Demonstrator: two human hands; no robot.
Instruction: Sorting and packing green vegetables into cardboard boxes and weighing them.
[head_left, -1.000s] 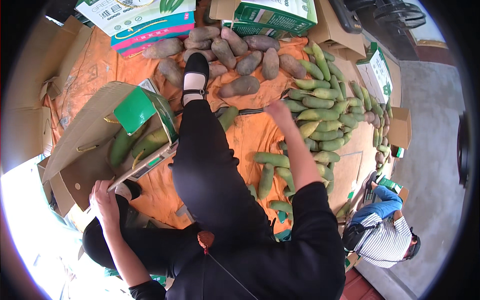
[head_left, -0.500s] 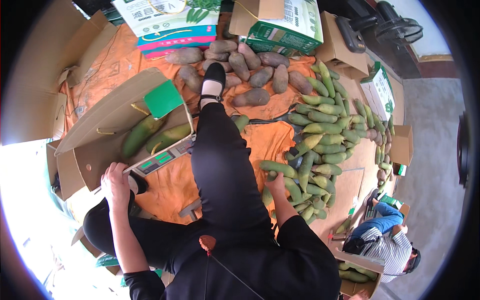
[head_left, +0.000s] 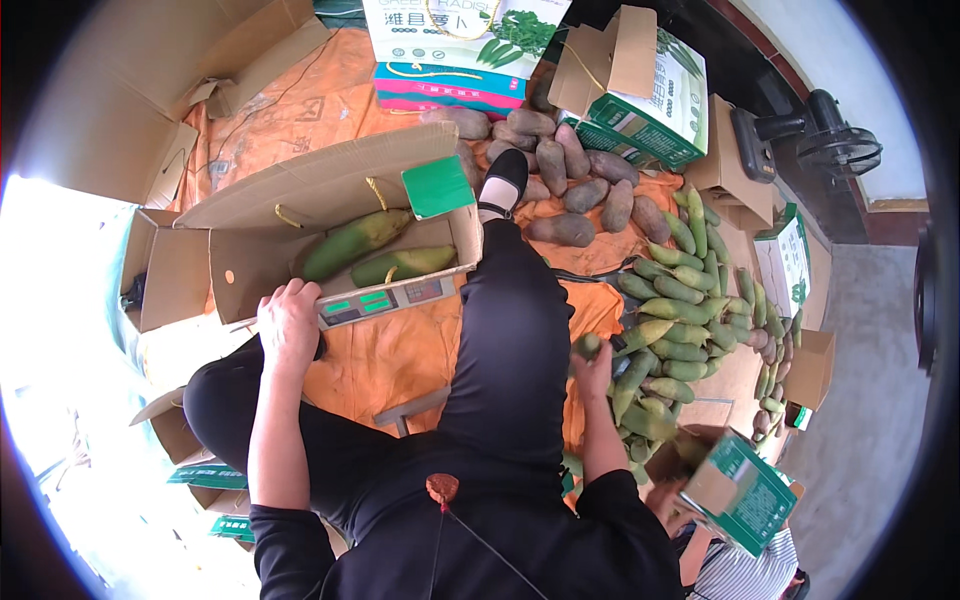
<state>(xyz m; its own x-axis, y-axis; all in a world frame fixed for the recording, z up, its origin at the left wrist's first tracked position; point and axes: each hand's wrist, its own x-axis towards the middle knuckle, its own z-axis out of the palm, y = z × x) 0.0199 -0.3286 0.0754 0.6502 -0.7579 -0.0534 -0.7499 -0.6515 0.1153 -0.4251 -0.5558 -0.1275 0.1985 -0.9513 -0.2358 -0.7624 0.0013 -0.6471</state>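
Green and seen end-on, a rounded radish [head_left: 589,345] has shifted with the right hand [head_left: 593,373] grasping it, singled out beside the heap [head_left: 682,331] — two long green radishes [head_left: 352,243] lie inside the open brown cardboard box [head_left: 320,177], its near rim touched by the left hand [head_left: 289,322], grip unclear.

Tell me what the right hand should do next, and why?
Maybe carry the green radish in the right hand over to the open box: two similar radishes lie inside it, and the left hand is at its near edge.
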